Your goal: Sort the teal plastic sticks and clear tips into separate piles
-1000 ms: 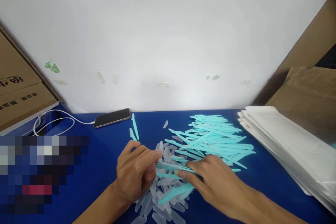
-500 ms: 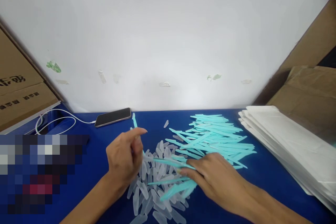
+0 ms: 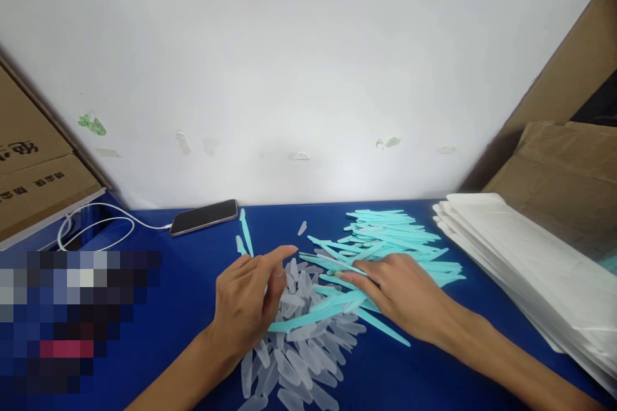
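My right hand [image 3: 402,292] pinches a few thin teal eyebrow razors [image 3: 322,261] between thumb and fingers. Their tips point left, over the edge of a heap of translucent plastic caps [image 3: 301,359]. More loose teal razors [image 3: 313,318] lie across those caps, between my two hands. My left hand [image 3: 250,292] is at the heap's left side, fingers curled in and index finger stretched to the right; what it grips is mostly hidden. Beyond it, two teal razors [image 3: 246,231] rest on the blue table. A large pile of teal razors [image 3: 385,237] spreads behind my right hand.
A phone [image 3: 205,217] with a white cable [image 3: 132,218] lies by the white wall. One single cap [image 3: 302,228] sits apart. White folded sheets [image 3: 520,257] are stacked at right, cardboard boxes [image 3: 38,160] at left and right. A patch at lower left is pixelated.
My left hand has moved right, over the caps. My right hand has risen slightly towards the large pile; several razors it was above now lie loose on the caps.
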Tool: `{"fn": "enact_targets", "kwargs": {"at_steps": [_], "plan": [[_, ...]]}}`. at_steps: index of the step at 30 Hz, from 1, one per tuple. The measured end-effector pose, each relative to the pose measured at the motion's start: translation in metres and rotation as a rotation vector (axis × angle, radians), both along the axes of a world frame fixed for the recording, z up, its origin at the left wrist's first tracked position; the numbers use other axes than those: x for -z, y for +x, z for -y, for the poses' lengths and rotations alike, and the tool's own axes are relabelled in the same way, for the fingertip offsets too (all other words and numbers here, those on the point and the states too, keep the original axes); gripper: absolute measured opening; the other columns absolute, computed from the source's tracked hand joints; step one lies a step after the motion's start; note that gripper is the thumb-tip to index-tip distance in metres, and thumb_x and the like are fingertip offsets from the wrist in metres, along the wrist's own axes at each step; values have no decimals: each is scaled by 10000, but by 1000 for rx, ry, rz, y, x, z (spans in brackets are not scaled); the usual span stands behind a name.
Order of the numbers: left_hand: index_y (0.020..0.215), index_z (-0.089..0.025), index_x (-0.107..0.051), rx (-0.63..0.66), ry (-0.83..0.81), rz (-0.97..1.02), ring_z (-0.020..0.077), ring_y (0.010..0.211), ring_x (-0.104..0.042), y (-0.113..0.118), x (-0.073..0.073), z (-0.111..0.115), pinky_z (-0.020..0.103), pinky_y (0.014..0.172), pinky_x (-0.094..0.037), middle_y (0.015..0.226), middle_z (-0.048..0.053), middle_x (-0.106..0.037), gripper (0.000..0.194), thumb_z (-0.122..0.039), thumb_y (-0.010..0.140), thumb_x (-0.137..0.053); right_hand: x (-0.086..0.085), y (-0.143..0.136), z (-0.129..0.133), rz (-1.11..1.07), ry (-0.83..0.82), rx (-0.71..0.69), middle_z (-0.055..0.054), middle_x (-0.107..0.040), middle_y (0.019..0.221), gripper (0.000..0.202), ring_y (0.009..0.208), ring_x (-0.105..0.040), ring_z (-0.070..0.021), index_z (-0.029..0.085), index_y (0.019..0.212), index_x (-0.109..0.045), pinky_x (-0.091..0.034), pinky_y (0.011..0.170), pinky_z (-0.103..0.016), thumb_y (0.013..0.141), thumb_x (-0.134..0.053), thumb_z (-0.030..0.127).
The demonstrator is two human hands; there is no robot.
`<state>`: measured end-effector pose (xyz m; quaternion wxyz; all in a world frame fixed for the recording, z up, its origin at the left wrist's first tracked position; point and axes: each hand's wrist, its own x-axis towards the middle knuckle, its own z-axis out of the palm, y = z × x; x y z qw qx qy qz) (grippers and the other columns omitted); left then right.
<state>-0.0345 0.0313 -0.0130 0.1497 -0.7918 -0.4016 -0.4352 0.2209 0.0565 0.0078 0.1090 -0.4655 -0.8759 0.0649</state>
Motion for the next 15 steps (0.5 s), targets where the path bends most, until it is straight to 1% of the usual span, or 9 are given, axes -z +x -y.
{"fn": "enact_targets", "kwargs": {"at_steps": [2, 4, 6, 8, 11, 15], "plan": [[1199, -179, -558, 20, 25, 88, 101, 564, -571, 1, -3, 1, 253, 616, -419, 695, -41, -672, 305, -55, 934, -470, -2, -1, 3, 57, 17, -18, -7, -606, 550, 604, 425, -457, -153, 206, 773, -654, -223, 489, -300, 1046, -238, 548], [1151, -190, -550, 78, 63, 167, 123, 628, -612, 3, -8, 3, 269, 635, -439, 755, -16, -693, 293, -52, 903, -480, -4, -4, 8, 117, 57, -34, -12, -620, 560, 576, 421, -482, -169, 211, 765, -625, -191, 485, -311, 1049, -243, 535], [1112, -203, -542, 140, 105, 186, 150, 697, -646, 6, -14, 7, 299, 671, -451, 792, -1, -715, 287, -52, 876, -479, -4, -8, 15, 163, 105, -69, -12, -627, 554, 546, 419, -519, -190, 221, 753, -602, -160, 481, -323, 1050, -255, 520], [1093, -206, -543, 159, 134, 142, 169, 730, -655, 11, -21, 12, 329, 699, -437, 771, -4, -723, 273, -60, 869, -487, -3, -14, 23, 182, 121, -110, -8, -628, 542, 528, 417, -552, -209, 230, 753, -588, -142, 472, -331, 1050, -257, 513], [1099, -193, -557, 154, 148, 36, 154, 665, -620, 17, -29, 18, 339, 701, -412, 680, -28, -686, 260, -62, 879, -511, -4, -25, 36, 176, 106, -175, 0, -636, 533, 518, 410, -579, -224, 236, 759, -584, -128, 453, -340, 1044, -263, 525], [1100, -151, -566, 148, 163, -6, 97, 497, -493, 20, -37, 17, 327, 666, -408, 615, -50, -620, 253, -26, 897, -483, -11, -35, 45, 194, 51, -210, -16, -677, 586, 509, 466, -624, -231, 230, 752, -593, -126, 448, -343, 1033, -301, 537]]}}
